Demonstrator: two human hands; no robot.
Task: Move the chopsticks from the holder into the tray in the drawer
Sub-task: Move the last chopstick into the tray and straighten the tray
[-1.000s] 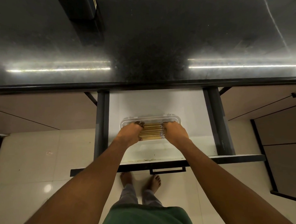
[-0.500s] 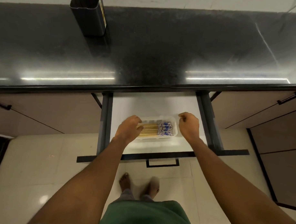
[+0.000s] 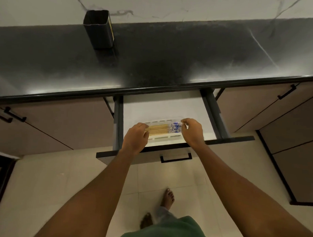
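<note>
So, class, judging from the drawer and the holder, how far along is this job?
Done: the chopsticks lie side by side in the white tray in the open drawer, and none stick out of the black holder. In hand: the left hand rests on their plain ends; the right hand is beside the patterned ends, gripping nothing. Left: probably just shutting the drawer.
</note>
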